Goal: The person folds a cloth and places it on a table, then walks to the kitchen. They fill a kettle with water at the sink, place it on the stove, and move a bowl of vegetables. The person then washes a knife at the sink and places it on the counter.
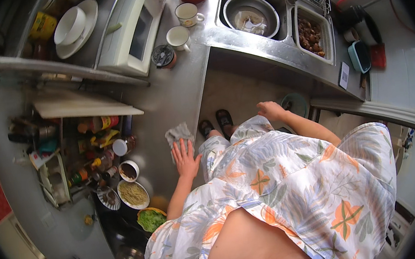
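Observation:
My left hand (186,162) lies flat, fingers spread, over a crumpled grey cloth (178,132) on the stainless steel counter (178,96). Part of the cloth is hidden under the fingers. My right hand (271,110) hangs in the air over the floor, loosely bent, with nothing seen in it. To the left of my left hand are a white bowl of dark sauce (128,171), a bowl of pale shredded food (134,194) and a fluted dish (108,198). Leafy greens (151,220) fill a yellow-rimmed bowl near my left forearm.
Two enamel mugs (178,38) and a dark-lidded cup (163,56) stand by a white microwave (131,35). The sink holds a metal basin (232,13); a white basket (328,39) holds brown food pieces. Bottles and jars (120,147) crowd the left. A bin (304,101) stands below.

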Motion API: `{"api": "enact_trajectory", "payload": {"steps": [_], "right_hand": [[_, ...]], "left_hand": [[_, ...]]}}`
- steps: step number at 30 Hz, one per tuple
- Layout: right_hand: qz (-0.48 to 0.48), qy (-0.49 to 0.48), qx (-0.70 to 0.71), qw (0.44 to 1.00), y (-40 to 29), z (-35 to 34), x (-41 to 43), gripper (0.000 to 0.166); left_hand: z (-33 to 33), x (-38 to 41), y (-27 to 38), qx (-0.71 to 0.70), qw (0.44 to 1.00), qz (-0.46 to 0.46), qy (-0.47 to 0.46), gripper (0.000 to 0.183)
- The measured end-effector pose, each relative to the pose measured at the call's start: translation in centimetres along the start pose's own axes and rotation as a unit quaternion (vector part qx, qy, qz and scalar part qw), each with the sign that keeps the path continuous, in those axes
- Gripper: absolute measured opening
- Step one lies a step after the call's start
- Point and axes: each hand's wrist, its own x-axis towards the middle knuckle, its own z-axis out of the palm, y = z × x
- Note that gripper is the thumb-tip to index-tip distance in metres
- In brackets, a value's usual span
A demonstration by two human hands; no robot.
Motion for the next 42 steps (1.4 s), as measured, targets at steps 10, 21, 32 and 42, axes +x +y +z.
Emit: {"api": "enact_trajectory", "payload": {"steps": [10,21,32,42], "right_hand": [[0.109,0.047,0.129,0.984,-0.6,2.9,-4.9,0.038],[0.335,0.134,0.303,0.882,-4.6,13.1,-15.3,0.034],[0.37,0.231,0.38,0.816,-3.3,16.6,-22.8,0.034],[0.414,0.332,0.46,0.712,9.1,20.6,-31.0,0.03]], "left_hand": [[-2.7,34.8,5.8,0.022,0.98,0.19,0.046,0.071],[-1.8,47.6,15.5,-0.413,0.876,0.116,0.22,0.029],[7.6,46.1,39.7,-0.171,0.91,0.368,-0.084,0.076],[7.6,44.3,46.2,-0.003,0.915,0.403,0.024,0.043]]}}
